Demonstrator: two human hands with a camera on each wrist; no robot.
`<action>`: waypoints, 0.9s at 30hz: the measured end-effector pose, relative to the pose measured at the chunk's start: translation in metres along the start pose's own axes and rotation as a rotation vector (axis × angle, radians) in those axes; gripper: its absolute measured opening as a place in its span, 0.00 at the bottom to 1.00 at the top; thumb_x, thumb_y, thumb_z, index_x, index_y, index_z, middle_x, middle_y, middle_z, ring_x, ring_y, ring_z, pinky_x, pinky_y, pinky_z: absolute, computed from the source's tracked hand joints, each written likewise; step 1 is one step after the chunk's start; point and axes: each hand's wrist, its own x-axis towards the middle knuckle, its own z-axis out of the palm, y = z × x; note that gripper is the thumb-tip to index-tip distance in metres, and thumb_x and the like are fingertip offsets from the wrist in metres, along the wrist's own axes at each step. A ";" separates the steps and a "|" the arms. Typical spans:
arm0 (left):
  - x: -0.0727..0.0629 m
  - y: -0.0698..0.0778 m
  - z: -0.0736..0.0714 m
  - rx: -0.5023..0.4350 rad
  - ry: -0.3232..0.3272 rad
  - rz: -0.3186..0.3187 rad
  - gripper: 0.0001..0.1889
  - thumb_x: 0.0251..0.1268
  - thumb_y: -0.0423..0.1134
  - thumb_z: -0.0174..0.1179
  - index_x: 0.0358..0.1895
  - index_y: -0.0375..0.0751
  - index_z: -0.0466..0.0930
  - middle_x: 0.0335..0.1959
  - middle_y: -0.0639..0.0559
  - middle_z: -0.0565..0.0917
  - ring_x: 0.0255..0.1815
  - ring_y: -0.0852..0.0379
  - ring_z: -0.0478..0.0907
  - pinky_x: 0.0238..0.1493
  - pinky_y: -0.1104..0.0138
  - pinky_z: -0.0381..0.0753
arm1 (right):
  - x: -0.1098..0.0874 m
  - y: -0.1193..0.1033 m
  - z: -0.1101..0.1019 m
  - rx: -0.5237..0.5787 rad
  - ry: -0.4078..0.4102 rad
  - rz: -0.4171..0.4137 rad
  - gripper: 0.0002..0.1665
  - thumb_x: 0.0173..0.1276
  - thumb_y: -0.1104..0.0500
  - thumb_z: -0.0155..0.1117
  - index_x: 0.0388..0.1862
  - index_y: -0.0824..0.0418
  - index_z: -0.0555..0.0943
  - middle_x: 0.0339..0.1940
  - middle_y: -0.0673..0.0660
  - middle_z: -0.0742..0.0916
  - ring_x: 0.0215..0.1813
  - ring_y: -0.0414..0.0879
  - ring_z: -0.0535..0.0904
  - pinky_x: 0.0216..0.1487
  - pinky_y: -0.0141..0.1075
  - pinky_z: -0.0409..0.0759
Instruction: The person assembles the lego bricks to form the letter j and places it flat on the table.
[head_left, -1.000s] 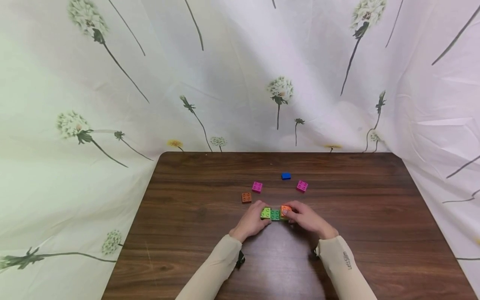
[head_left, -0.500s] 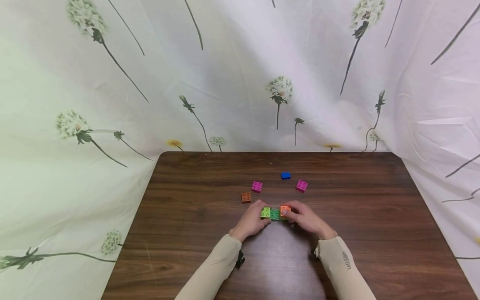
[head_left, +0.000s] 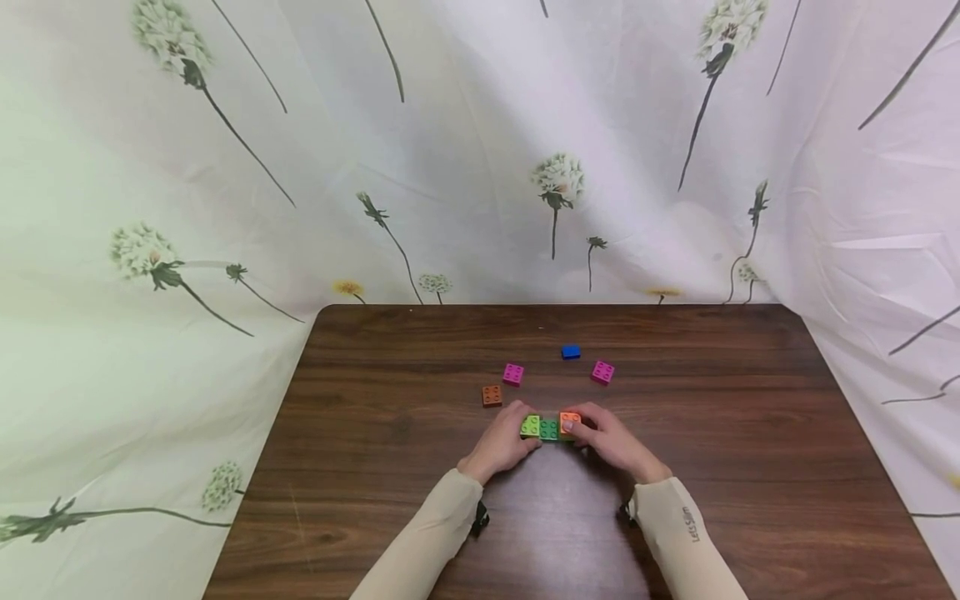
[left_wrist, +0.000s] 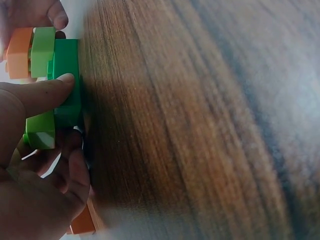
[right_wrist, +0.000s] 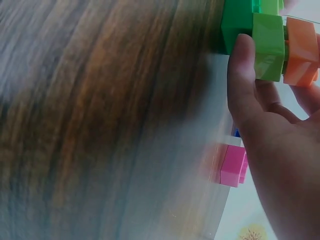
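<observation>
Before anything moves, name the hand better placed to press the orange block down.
Right hand, probably: it has a finger on the orange block, with a gap beneath. The left hand grips the other end of the stack.

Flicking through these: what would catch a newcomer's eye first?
Likely the orange block atop the right end of the green stack, in the right hand; the left hand grips the other end. Next, two pink blocks on the table beyond the hands, then the flower-printed cloth behind.

From the head we look down across the worktop (head_left: 375, 433); close in, our wrist views share the dark green brick (left_wrist: 70, 107).
</observation>
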 end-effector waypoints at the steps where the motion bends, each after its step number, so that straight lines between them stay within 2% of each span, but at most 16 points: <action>1: 0.000 0.000 0.000 -0.002 0.000 0.001 0.19 0.61 0.42 0.66 0.55 0.45 0.77 0.48 0.55 0.76 0.47 0.61 0.72 0.53 0.63 0.74 | 0.000 0.000 0.000 -0.001 0.002 0.000 0.22 0.73 0.49 0.56 0.58 0.62 0.78 0.49 0.60 0.80 0.44 0.45 0.78 0.42 0.37 0.81; 9: 0.000 -0.001 0.001 -0.002 0.000 0.014 0.19 0.59 0.41 0.67 0.54 0.45 0.78 0.46 0.55 0.76 0.45 0.62 0.72 0.50 0.65 0.74 | 0.001 0.002 0.001 -0.019 0.006 -0.027 0.22 0.72 0.48 0.57 0.55 0.61 0.79 0.46 0.58 0.81 0.41 0.45 0.78 0.40 0.38 0.79; 15: 0.001 0.000 -0.001 -0.025 -0.014 -0.015 0.19 0.60 0.41 0.67 0.54 0.46 0.78 0.47 0.56 0.76 0.46 0.62 0.72 0.52 0.64 0.74 | 0.002 0.006 0.001 -0.056 0.022 -0.072 0.20 0.72 0.48 0.57 0.54 0.60 0.80 0.44 0.57 0.80 0.39 0.44 0.77 0.38 0.35 0.77; 22: 0.001 0.002 -0.002 -0.044 -0.022 -0.040 0.19 0.59 0.41 0.67 0.54 0.45 0.78 0.47 0.55 0.77 0.47 0.61 0.73 0.53 0.62 0.75 | 0.002 0.006 0.004 -0.047 0.047 -0.072 0.16 0.73 0.53 0.56 0.52 0.60 0.80 0.45 0.57 0.80 0.39 0.45 0.76 0.37 0.34 0.76; 24: 0.002 0.002 -0.003 -0.046 -0.024 -0.044 0.20 0.59 0.41 0.67 0.54 0.45 0.78 0.47 0.55 0.77 0.47 0.61 0.73 0.53 0.62 0.75 | 0.000 0.000 0.005 -0.046 0.043 -0.063 0.16 0.73 0.54 0.56 0.52 0.62 0.80 0.45 0.58 0.80 0.39 0.47 0.77 0.38 0.37 0.77; 27: 0.002 0.001 -0.002 -0.046 -0.025 -0.043 0.20 0.59 0.41 0.67 0.54 0.45 0.78 0.47 0.55 0.77 0.46 0.61 0.73 0.53 0.62 0.75 | 0.000 0.001 0.004 -0.045 0.039 -0.054 0.17 0.73 0.53 0.56 0.53 0.63 0.79 0.44 0.58 0.80 0.38 0.47 0.77 0.38 0.38 0.77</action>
